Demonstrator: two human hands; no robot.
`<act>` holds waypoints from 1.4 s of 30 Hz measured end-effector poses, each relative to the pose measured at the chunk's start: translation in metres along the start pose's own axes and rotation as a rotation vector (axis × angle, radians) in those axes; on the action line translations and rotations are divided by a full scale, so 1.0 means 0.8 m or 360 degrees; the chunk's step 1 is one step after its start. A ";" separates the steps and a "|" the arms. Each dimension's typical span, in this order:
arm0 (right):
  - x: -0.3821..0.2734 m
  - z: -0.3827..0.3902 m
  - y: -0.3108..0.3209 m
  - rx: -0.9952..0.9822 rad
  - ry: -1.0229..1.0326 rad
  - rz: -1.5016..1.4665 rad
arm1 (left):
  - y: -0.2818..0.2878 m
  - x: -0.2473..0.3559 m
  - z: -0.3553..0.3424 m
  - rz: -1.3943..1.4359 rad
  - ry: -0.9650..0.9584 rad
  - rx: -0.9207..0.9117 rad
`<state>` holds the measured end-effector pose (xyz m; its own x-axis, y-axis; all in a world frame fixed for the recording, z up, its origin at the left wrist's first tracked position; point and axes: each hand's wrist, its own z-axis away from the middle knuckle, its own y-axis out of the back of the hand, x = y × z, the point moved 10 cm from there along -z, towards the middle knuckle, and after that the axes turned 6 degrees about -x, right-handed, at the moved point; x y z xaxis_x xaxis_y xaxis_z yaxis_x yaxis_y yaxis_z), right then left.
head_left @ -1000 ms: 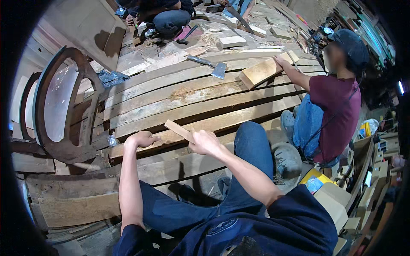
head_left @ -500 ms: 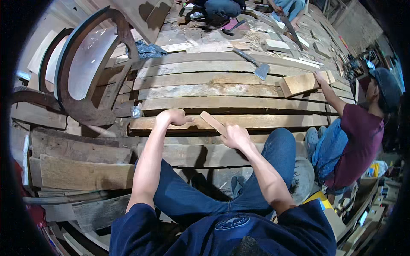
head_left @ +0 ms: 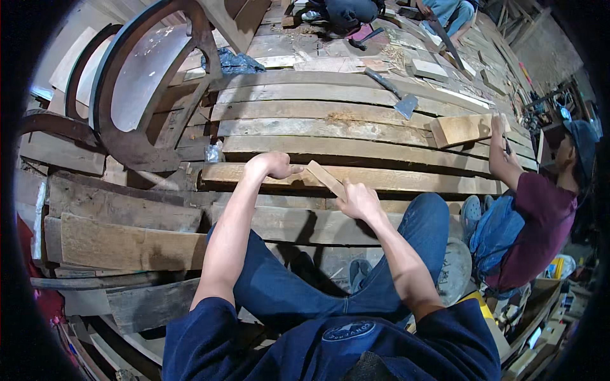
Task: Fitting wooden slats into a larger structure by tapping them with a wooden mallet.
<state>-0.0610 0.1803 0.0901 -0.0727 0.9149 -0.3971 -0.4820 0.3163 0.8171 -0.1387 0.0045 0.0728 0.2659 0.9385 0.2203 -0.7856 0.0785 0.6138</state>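
My right hand [head_left: 356, 200] grips a short, pale wooden strip [head_left: 324, 176], which angles forward and left over a long plank [head_left: 413, 178]. Just left of the strip's far end, my left hand [head_left: 277, 164] rests at the same plank, index finger stretched out and the others curled, with nothing visible held. A small clear plastic item [head_left: 213, 153] lies at the plank's left. An axe [head_left: 405, 106] lies on the slatted boards beyond my hands.
Curved dark wooden frames [head_left: 154, 154] stand at left. A co-worker [head_left: 534, 222] sits close at right, hand on a thick wooden block [head_left: 460, 131]. Two more people [head_left: 349, 13] work at the back, one by a handsaw [head_left: 448, 41]. A blue bag [head_left: 235, 62] lies beyond the frames.
The view has turned left and tilted down, so the scene sits farther right and higher. My hands keep their grip and pose; the co-worker's arm on the block has bent more upright.
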 end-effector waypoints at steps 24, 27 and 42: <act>-0.025 -0.009 -0.024 -0.0040 0.0155 0.0006 | 0.016 0.047 0.017 0.0121 -0.0194 0.0308; -0.007 -0.029 -0.072 -0.0228 0.0203 0.0053 | 0.047 0.093 0.033 0.0183 -0.0367 0.0558; -0.110 -0.118 -0.208 0.0265 0.0329 0.0400 | 0.049 0.180 0.078 0.0003 -0.0743 0.1017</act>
<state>-0.0565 0.0235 -0.0506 -0.3541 0.9046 -0.2373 -0.2788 0.1401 0.9501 -0.0963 0.1219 0.1756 0.5830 0.6890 0.4306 -0.3511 -0.2644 0.8982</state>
